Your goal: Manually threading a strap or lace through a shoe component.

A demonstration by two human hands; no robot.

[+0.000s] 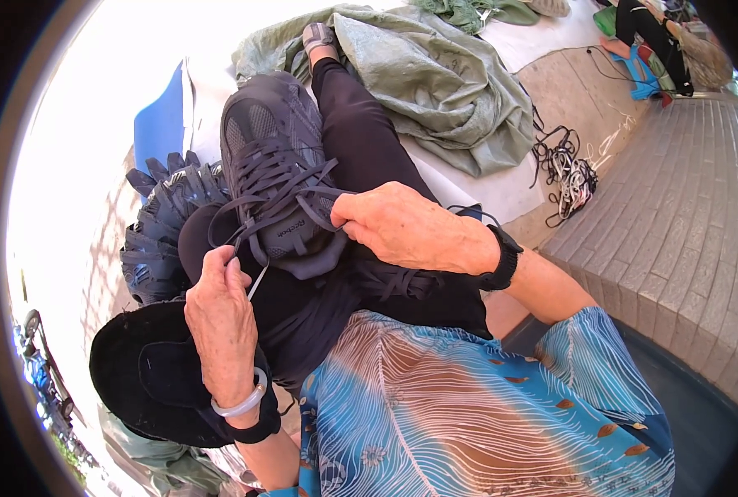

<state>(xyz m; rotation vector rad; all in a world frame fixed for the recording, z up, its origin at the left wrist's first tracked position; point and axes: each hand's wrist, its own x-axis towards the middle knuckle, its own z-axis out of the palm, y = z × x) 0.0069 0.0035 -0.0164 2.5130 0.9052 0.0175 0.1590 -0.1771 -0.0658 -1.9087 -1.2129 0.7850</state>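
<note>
A dark grey sneaker (273, 157) rests on my lap, its toe pointing away and its tongue toward me. Dark laces criss-cross its front. My left hand (224, 323), closed in a pinch, grips a shoelace (222, 222) at the shoe's near left side. A thin pale sliver (258, 280) sticks out beside those fingertips; I cannot make out what it is. To the right of the tongue, my right hand (414, 228) is closed on a lace end, and a lace loop runs from its fingers to the eyelets.
Stacked dark shoe pieces (166, 219) lie left of the sneaker. Nearer is a black fabric piece (149, 373). Beyond my outstretched leg lies a crumpled green tarp (435, 83). Tangled laces (569, 174) sit on the floor by a tiled ledge (675, 215). Another person (650, 37) is far right.
</note>
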